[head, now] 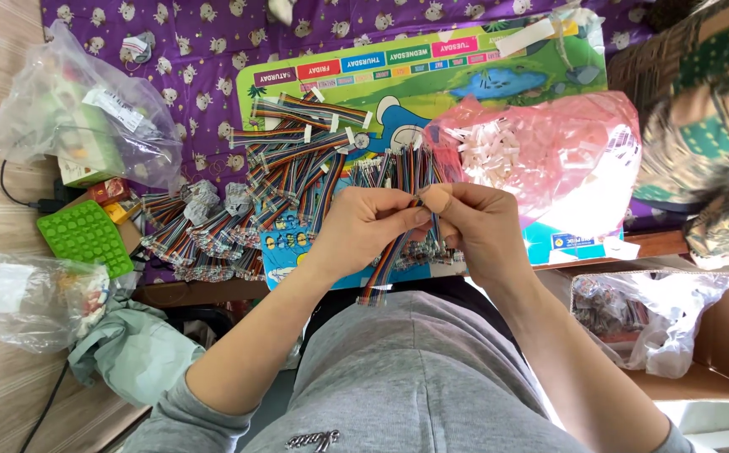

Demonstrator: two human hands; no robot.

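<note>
My left hand (pixel 363 228) and my right hand (pixel 475 225) meet above the edge of a colourful board (pixel 541 75). Together they pinch a flat multicoloured ribbon cable (pixel 384 270) whose lower end hangs down toward my lap. My right thumb and forefinger close on its upper end. Just beyond my hands stands a row of similar cables (pixel 398 168). More cable bundles (pixel 297 134) with white connectors lie on the board to the left.
A pink bag of white connectors (pixel 541 155) lies right of my hands. Clear plastic bags sit at the left (pixel 79 109), lower left (pixel 20 298) and in a cardboard box at lower right (pixel 641 315). A green bumpy tray (pixel 86 236) rests left of the cables.
</note>
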